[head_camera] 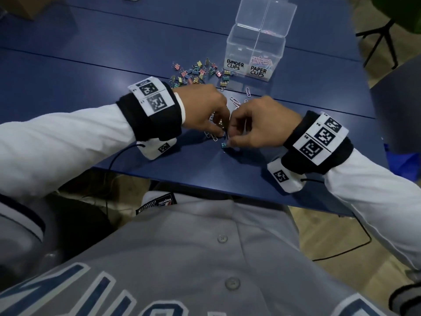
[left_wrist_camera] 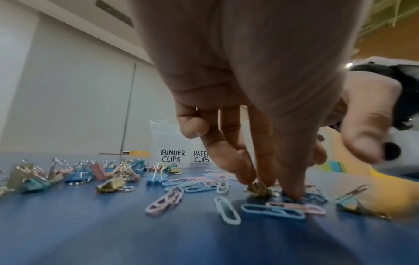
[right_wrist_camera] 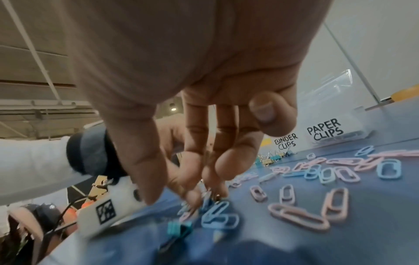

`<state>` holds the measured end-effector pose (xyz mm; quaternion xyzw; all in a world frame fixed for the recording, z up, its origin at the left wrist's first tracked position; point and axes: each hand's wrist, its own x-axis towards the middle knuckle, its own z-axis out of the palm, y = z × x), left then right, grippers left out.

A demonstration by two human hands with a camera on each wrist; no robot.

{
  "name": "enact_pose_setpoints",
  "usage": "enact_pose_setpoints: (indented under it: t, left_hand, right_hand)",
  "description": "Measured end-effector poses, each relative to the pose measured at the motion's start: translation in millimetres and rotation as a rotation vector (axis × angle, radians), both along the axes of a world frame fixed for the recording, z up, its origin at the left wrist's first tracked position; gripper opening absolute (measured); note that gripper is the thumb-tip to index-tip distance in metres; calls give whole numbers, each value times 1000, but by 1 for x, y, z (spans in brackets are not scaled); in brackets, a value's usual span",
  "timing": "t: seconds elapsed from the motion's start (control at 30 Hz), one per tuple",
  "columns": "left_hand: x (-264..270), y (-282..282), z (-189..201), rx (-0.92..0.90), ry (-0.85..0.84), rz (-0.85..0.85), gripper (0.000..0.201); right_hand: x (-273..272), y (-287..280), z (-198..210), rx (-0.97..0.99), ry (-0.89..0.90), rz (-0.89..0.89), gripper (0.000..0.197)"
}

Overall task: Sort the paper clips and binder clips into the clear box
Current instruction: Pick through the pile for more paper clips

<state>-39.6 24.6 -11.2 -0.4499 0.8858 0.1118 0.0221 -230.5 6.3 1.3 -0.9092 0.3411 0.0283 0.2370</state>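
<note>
The clear box point(head_camera: 255, 45) stands open at the back of the blue table, its left half labelled BINDER CLIPS and its right half PAPER CLIPS; pastel paper clips point(head_camera: 262, 61) lie in the right half. Coloured binder clips point(head_camera: 198, 71) are heaped left of the box. Loose paper clips point(right_wrist_camera: 317, 174) lie around my hands. My left hand point(head_camera: 222, 131) reaches down and pinches a gold binder clip point(left_wrist_camera: 258, 191). Touching it, my right hand point(head_camera: 230, 139) pinches a small blue binder clip point(right_wrist_camera: 209, 199). A teal binder clip point(head_camera: 224, 145) lies just in front of both hands.
The table's near edge point(head_camera: 205, 181) runs close under my wrists. A dark chair point(head_camera: 396, 106) stands at the right, and a cardboard box point(head_camera: 22, 5) sits at the far left corner. Bare blue tabletop point(head_camera: 68, 83) stretches left of the binder clip heap.
</note>
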Motion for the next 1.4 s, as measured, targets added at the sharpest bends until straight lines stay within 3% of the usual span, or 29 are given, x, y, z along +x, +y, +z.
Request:
enact_pose_setpoints:
  t: [0.13,0.33,0.57,0.87,1.03,1.2,1.4]
  left_hand:
    - [-2,-4,-1,21,41,-5,17]
    - [3,-8,-4,45,123,45,15]
    - [7,-8,-2,63,171,64,15]
    - [14,-13,0,183,243,146,13]
    - [49,-25,28,23,341,379,12]
    - [90,-35,30,-25,217,561,17]
    - [97,-32,9,3,139,554,15]
  right_hand:
    - [1,5,-12,-39,68,8,34]
    - [1,1,-15,-53,72,-10,10]
    - [5,5,-12,-27,22,71,37]
    - [10,0,-16,-60,-24,70,13]
    - [3,-15,-4,-29,-142,-30,3]
    - [17,-26,13,57,-151,28,15]
    - [31,-6,-13,84,32,187,30]
